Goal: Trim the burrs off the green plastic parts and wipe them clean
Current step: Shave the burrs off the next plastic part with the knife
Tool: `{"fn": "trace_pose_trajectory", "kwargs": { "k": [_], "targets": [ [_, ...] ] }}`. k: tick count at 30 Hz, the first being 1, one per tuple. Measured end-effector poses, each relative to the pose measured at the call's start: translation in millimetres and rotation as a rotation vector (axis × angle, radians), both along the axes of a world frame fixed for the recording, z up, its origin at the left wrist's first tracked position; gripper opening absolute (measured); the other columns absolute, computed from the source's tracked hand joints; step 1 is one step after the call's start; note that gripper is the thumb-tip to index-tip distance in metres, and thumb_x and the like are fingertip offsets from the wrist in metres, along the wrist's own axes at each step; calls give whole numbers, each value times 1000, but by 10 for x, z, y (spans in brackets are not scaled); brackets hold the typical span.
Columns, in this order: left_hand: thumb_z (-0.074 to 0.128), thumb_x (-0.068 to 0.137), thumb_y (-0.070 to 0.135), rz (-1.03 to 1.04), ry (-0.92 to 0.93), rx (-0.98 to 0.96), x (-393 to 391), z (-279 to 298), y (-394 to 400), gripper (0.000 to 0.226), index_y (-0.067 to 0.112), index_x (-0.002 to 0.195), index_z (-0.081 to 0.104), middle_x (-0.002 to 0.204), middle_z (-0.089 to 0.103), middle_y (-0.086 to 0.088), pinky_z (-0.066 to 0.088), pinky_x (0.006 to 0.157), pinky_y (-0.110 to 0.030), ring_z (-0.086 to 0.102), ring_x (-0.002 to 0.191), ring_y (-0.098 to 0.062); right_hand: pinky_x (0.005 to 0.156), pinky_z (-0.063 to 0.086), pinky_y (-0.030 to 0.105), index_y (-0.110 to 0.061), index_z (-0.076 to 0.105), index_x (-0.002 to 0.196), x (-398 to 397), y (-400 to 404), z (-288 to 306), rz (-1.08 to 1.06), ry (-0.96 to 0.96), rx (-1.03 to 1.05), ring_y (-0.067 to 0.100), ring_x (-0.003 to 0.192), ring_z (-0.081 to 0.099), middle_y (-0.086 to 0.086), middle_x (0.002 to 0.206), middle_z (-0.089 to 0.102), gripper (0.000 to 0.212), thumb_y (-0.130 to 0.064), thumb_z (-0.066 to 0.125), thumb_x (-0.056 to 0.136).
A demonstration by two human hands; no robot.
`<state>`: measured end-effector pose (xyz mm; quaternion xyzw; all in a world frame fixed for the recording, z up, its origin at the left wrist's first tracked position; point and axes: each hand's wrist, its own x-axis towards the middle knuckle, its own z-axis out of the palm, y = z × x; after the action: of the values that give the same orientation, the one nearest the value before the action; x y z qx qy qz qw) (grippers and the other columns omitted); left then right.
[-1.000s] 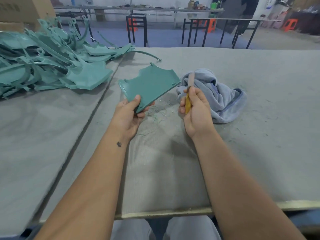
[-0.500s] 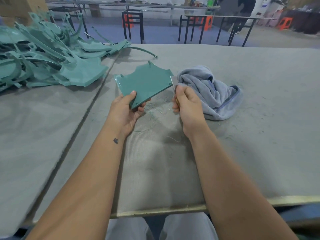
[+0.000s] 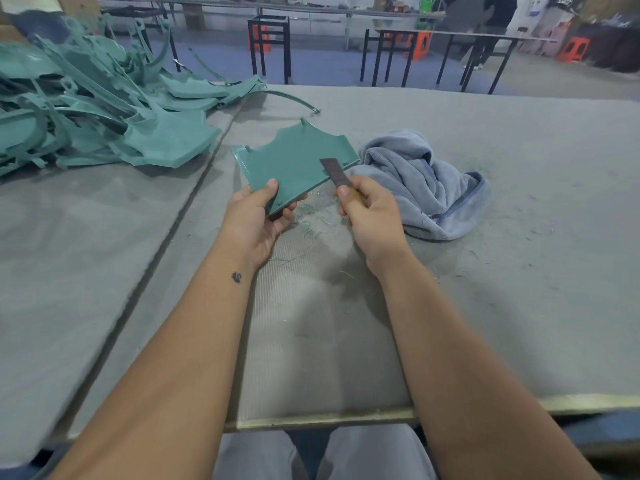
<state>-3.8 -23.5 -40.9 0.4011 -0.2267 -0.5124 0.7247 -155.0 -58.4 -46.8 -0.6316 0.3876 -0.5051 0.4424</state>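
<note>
Blade now laid against the part's right edge; earlier it stood clear of it.
Left hand (image 3: 256, 216) pinches green part (image 3: 294, 164) at its near corner, thumb on top; right hand (image 3: 370, 216) grips knife (image 3: 337, 174); part held above table (image 3: 519, 271), cloth (image 3: 426, 188) just right.

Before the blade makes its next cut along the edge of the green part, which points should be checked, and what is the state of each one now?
1. Left hand grips the green part firmly: ok, thumb on top, fingers beneath.
2. Right hand holds the blade securely: ok.
3. Blade set on the part's right edge: ok.
4. Left fingers out of the blade's path: ok, they hold the near corner, apart from the blade.
5. Burr left on that edge: cannot tell, too small.
6. Cloth within reach for wiping: ok, beside the right hand.
</note>
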Motion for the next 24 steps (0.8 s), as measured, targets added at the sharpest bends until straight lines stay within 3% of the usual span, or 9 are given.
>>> {"fn": "trace_pose_trajectory", "kwargs": {
  "k": [3,8,13,17,19,22,24],
  "targets": [
    [46,101,7,-3,-13,-1,-9,9,5,13,8,102,58,87,66,-23,47,47,-17,61,50,-13,62,39,15,-25,63,82,25,19,-2,41,65,-54,0,57,44,-15,60,50,20,-11,55,96],
    [43,102,8,-19,17,9,5,12,13,14,6,108,55,81,68,-22,44,45,-15,60,48,-11,70,41,33,-28,62,83,-15,-14,3,-7,-157,12,10,66,47,-8,67,53,23,-13,54,98],
    [43,102,9,-12,15,26,14,-6,-1,23,0,122,50,66,70,-16,41,41,-13,60,47,-10,71,44,23,-26,62,83,59,15,-43,107,23,-89,4,66,48,-9,68,52,23,-7,55,96],
    [42,102,9,-17,-8,28,12,-11,-1,26,1,126,48,65,70,-15,40,41,-13,58,46,-8,71,41,32,-24,64,86,13,-17,-24,74,-129,-56,12,70,47,-4,70,53,19,-10,55,97],
    [42,102,9,-16,-7,32,16,-13,-3,27,1,127,47,64,70,-15,40,41,-12,58,46,-8,73,42,33,-26,63,85,12,-20,-38,79,-107,-86,13,72,48,-4,71,53,21,-10,54,97],
    [41,102,9,-14,-8,33,15,-12,-5,28,0,128,47,64,70,-14,39,41,-12,58,46,-7,71,44,25,-27,63,85,55,5,-55,116,-28,-139,9,70,49,-6,70,53,23,-8,54,96],
    [41,102,9,-17,-7,33,14,-8,2,26,1,126,48,64,70,-14,39,41,-12,58,46,-7,70,44,18,-26,63,86,33,-4,-23,83,-121,-97,9,70,49,-5,70,53,23,-9,54,96]
  ]
}}
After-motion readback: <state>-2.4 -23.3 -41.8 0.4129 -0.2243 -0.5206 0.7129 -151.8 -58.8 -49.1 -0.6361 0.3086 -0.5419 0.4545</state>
